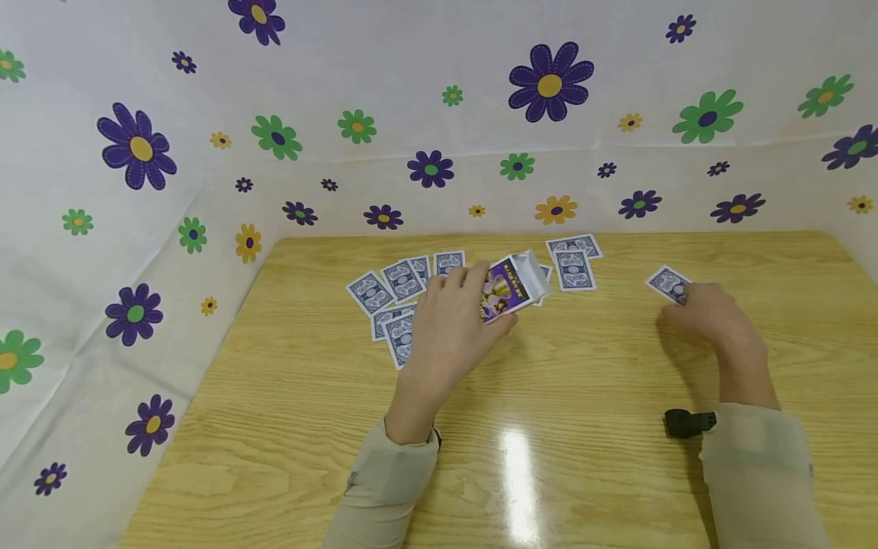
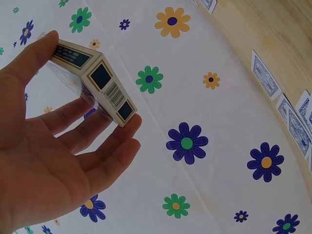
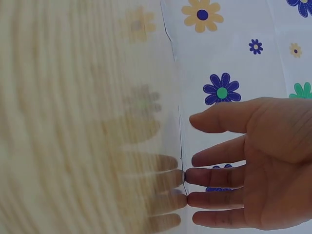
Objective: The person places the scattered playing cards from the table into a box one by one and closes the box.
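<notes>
My left hand [image 1: 446, 328] grips a purple playing card box [image 1: 499, 293] with its white flap open at the far right end. In the left wrist view the thumb lies on one end of the box [image 2: 107, 90] and fingertips on the other. At the right, a face-down playing card [image 1: 667, 284] lies on the table, and my right hand [image 1: 713, 316] is at its near corner, hiding part of it. The right wrist view shows that hand [image 3: 278, 165] with straight, spread fingers close to the tabletop; no card is visible between them.
Several face-down cards [image 1: 370, 292] lie scattered left of and under the left hand. More cards [image 1: 575, 270] overlap behind the box. The wooden table [image 1: 274, 427] meets a flower-patterned cloth [image 1: 384, 183] at the back and left. A black wrist device [image 1: 688, 423] is by the right cuff.
</notes>
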`<state>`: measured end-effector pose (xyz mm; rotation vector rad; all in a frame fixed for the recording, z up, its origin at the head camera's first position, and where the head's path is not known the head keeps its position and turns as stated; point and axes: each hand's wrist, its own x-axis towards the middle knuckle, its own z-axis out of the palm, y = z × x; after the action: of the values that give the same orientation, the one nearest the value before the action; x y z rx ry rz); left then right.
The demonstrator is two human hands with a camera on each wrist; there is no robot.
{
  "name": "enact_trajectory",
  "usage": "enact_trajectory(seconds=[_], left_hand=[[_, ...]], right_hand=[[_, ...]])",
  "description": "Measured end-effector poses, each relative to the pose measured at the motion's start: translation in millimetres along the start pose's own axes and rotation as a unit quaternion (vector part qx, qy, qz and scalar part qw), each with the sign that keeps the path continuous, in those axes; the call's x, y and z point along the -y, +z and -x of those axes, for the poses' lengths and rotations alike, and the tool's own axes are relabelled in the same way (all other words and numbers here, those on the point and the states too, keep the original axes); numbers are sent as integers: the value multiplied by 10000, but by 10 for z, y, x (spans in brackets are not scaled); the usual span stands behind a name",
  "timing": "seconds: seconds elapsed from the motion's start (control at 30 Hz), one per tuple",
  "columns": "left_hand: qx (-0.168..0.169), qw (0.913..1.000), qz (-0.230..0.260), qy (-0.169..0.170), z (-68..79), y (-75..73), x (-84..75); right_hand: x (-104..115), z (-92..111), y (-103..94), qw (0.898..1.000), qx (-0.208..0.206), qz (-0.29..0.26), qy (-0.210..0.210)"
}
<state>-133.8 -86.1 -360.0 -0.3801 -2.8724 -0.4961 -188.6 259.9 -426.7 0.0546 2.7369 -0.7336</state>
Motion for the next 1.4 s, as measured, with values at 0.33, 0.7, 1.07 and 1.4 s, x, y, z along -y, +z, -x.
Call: enact_trajectory(seconds=[0.33, 0.7, 1.07, 1.4], left_hand=[[-48, 10000, -30, 27, -4, -1, -11], [-98, 9999, -46, 64, -3, 4, -17], [-94, 9999, -10, 45, 0, 11, -4], [-98, 9999, 37, 13, 5, 17, 19]], right_hand=[[-44, 73, -27, 9995, -160, 151, 233], [-153, 94, -53, 9990, -82, 21, 448], [-247, 110, -76, 9979, 184, -356, 511], [-354, 80, -76, 9964, 223, -626, 524]])
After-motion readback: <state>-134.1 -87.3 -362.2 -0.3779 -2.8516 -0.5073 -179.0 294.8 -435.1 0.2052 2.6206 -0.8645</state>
